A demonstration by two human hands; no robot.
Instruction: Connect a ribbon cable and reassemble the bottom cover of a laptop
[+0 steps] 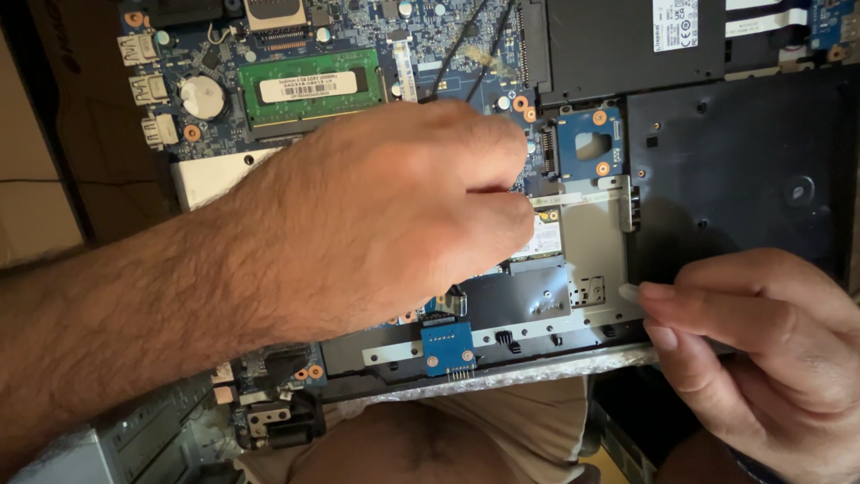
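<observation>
In the head view an opened laptop (pixel 735 170) lies with its underside up, resting on the person's lap, its near edge over the knees. The left hand (pixel 385 215) reaches in from the left across the blue motherboard (pixel 358 27), fingers curled and pinched together at a small card (pixel 545 240) near the middle of the machine, just below a blue connector board (pixel 587 143). Whether the fingertips actually grip the card or only press on it cannot be told, since the knuckles hide the contact. The right hand (pixel 761 358) sits at the near right, thumb and forefinger closed on a small pale sliver (pixel 629 291) held just over the laptop's near edge. Far left of the left hand lie a green memory module (pixel 309 87) and a round coin cell battery (pixel 202 96). At the far right a black drive (pixel 627 45) fills its bay. A small blue board (pixel 446 345) sits at the near edge, below the left hand.
</observation>
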